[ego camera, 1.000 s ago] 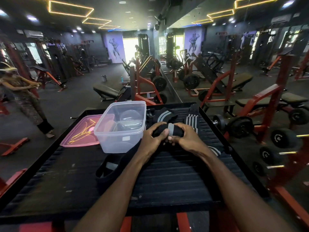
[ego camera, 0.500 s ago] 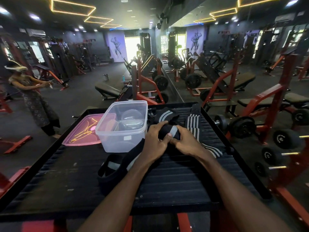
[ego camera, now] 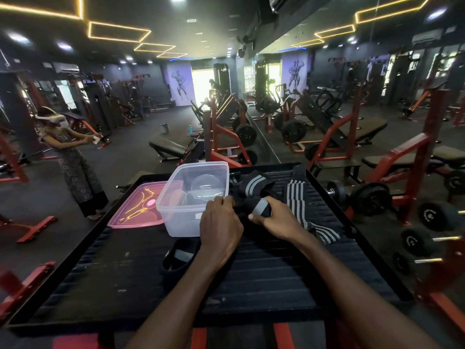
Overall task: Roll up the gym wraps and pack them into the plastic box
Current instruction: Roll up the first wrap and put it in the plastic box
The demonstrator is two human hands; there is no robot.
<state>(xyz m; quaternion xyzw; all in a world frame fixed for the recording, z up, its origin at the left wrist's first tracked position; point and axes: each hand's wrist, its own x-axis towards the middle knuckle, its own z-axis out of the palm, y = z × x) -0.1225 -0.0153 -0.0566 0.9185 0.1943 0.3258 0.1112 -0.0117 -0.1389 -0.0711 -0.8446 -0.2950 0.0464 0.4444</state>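
Dim gym floor, black ribbed table (ego camera: 264,275) up front, both hands on a half-rolled wrap.

At the table's centre, the left hand (ego camera: 221,229) and right hand (ego camera: 278,219) had curled fingers around the rolled wrap (ego camera: 258,206). At 10 o'clock from it stood the clear plastic box (ego camera: 193,197), with the pink lid (ego camera: 137,207) lying further toward 9. Another striped wrap (ego camera: 297,197) lay loose at 2 o'clock, and a looped strap (ego camera: 177,256) at 7.
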